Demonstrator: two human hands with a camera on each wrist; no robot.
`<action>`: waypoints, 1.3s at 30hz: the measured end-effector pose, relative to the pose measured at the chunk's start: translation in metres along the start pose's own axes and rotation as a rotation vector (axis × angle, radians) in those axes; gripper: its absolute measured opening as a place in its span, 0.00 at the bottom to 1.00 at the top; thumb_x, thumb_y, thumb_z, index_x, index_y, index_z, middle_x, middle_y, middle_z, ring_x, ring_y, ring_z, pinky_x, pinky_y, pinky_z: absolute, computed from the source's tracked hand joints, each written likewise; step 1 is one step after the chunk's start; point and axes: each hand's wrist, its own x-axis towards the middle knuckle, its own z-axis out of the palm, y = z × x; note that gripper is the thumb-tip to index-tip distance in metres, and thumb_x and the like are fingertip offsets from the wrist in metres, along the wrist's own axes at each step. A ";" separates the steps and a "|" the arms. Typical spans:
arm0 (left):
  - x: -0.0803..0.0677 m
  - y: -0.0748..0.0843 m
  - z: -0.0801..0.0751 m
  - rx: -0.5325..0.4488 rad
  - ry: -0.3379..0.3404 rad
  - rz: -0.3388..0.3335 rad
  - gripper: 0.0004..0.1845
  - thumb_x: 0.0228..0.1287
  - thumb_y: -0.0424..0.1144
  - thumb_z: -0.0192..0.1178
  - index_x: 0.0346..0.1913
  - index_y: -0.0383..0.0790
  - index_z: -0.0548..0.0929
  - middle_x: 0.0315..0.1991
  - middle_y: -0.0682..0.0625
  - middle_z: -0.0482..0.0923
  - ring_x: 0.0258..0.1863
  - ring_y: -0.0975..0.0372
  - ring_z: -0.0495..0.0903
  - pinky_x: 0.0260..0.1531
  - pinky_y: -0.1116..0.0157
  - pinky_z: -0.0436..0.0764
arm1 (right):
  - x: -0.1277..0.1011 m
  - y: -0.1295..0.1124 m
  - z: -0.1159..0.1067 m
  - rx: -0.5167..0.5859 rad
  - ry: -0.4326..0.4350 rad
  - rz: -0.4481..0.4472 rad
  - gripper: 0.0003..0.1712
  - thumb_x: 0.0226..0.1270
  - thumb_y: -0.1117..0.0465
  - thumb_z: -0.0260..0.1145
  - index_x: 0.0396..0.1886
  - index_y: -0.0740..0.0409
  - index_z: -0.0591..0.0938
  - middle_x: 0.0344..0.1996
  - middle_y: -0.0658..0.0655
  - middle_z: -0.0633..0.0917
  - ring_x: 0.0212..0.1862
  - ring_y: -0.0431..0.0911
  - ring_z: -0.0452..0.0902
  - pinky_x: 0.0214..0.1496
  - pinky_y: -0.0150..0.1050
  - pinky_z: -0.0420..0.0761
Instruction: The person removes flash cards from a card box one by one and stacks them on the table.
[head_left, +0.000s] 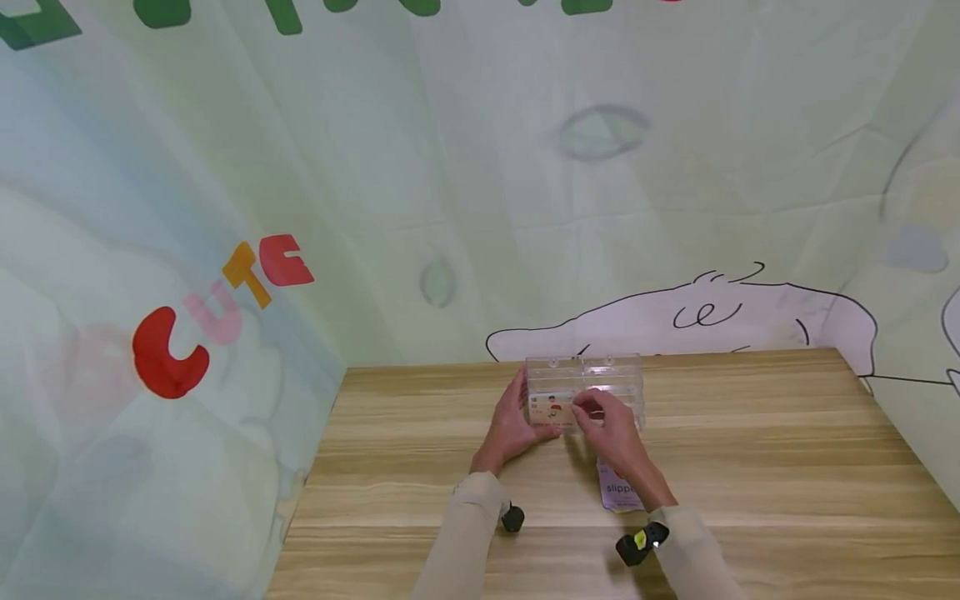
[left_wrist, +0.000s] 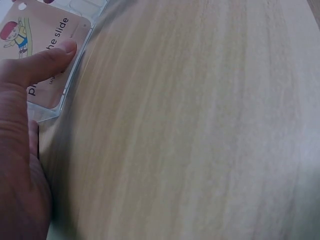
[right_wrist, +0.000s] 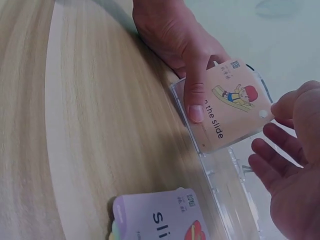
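A clear plastic card holder (head_left: 611, 372) with several compartments stands near the back of the table. In its lower left compartment sits a peach flash card (right_wrist: 225, 107) with a child on a slide and the words "the slide". My left hand (head_left: 516, 427) grips the holder's left end, its thumb (left_wrist: 50, 62) pressed over the card's front lower edge; its other fingers are mostly hidden behind. With thumb and finger, my right hand (head_left: 611, 429) pinches the card's corner beside the punched hole, the other fingers loosely bent in the right wrist view.
A stack of flash cards (right_wrist: 160, 217), purple on top and reading "slippe…" in the head view, lies below my right hand, partly under the forearm. The wooden table (head_left: 405, 467) meets a printed fabric backdrop (head_left: 450, 167) behind the holder.
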 end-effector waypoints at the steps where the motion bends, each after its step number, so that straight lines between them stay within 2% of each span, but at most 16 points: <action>1: 0.000 0.000 0.000 0.002 -0.001 0.001 0.71 0.44 0.46 0.87 0.85 0.48 0.46 0.79 0.47 0.59 0.76 0.55 0.64 0.74 0.62 0.66 | 0.000 0.000 0.001 0.015 0.004 0.006 0.07 0.73 0.66 0.68 0.48 0.61 0.84 0.46 0.57 0.86 0.50 0.53 0.84 0.57 0.52 0.86; 9: 0.000 0.001 0.000 -0.002 -0.002 0.001 0.72 0.43 0.45 0.87 0.85 0.47 0.45 0.80 0.46 0.58 0.76 0.54 0.63 0.75 0.62 0.65 | 0.002 0.004 0.007 0.099 0.042 0.099 0.07 0.73 0.65 0.69 0.48 0.60 0.85 0.46 0.58 0.87 0.51 0.54 0.85 0.57 0.48 0.87; 16: 0.000 0.001 0.000 0.005 -0.003 0.003 0.72 0.43 0.45 0.87 0.85 0.47 0.45 0.80 0.46 0.58 0.76 0.54 0.63 0.75 0.61 0.66 | 0.001 0.007 0.009 0.126 0.085 0.086 0.07 0.74 0.68 0.67 0.47 0.62 0.86 0.46 0.61 0.88 0.51 0.56 0.86 0.55 0.49 0.87; 24: -0.001 0.005 -0.002 -0.007 0.007 0.013 0.71 0.42 0.43 0.87 0.84 0.43 0.47 0.79 0.43 0.60 0.75 0.52 0.65 0.74 0.60 0.67 | 0.002 0.002 0.003 0.129 0.100 0.128 0.08 0.76 0.66 0.65 0.50 0.60 0.85 0.50 0.60 0.87 0.54 0.56 0.84 0.58 0.50 0.86; 33: -0.002 0.004 -0.003 -0.016 0.008 0.025 0.69 0.44 0.42 0.87 0.84 0.44 0.49 0.79 0.45 0.61 0.76 0.53 0.64 0.75 0.59 0.66 | 0.002 -0.004 -0.010 0.154 0.135 0.113 0.07 0.76 0.68 0.65 0.49 0.63 0.85 0.48 0.61 0.87 0.52 0.55 0.85 0.51 0.35 0.86; 39: -0.001 0.001 -0.004 -0.013 0.009 0.038 0.70 0.43 0.42 0.87 0.84 0.45 0.49 0.78 0.46 0.62 0.76 0.53 0.64 0.75 0.59 0.66 | 0.000 -0.002 -0.017 0.135 0.143 0.110 0.07 0.77 0.67 0.64 0.49 0.63 0.85 0.48 0.62 0.87 0.53 0.56 0.85 0.53 0.39 0.88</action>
